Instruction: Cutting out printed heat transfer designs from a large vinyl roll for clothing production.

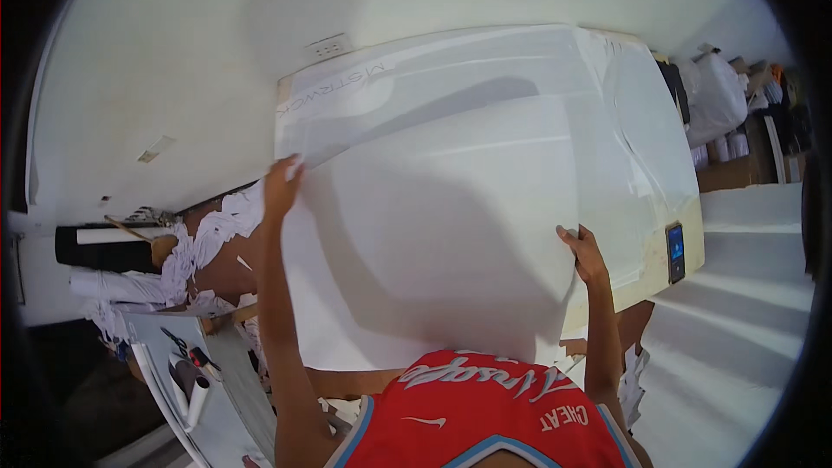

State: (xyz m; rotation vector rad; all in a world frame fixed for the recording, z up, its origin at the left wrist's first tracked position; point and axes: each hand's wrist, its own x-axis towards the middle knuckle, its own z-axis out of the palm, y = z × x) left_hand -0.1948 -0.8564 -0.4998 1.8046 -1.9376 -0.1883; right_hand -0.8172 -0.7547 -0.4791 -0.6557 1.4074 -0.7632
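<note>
A large white sheet (451, 199) of paper or thin film lies in front of me, with my shadow across it. Its left edge, near the far corner, is pinched in my left hand (282, 186), fingers closed. My right hand (587, 253) grips the right edge lower down, thumb on top and fingers underneath. Beneath the sheet is a pale board (678, 169), partly covered in whitish, wrinkled film (620, 113) and marked with handwriting along its far left side. The near edge of the sheet reaches close to my red jersey (485, 407).
A phone (675, 253) rests on the board's right edge. Crumpled white scraps (227, 221) heap up at left, near scissors (178, 341), a red-and-black tool (204, 360) and a small white roll (198, 400). Wall sockets (327, 48) sit behind the board. Plastic-wrapped bundles (718, 97) stand far right.
</note>
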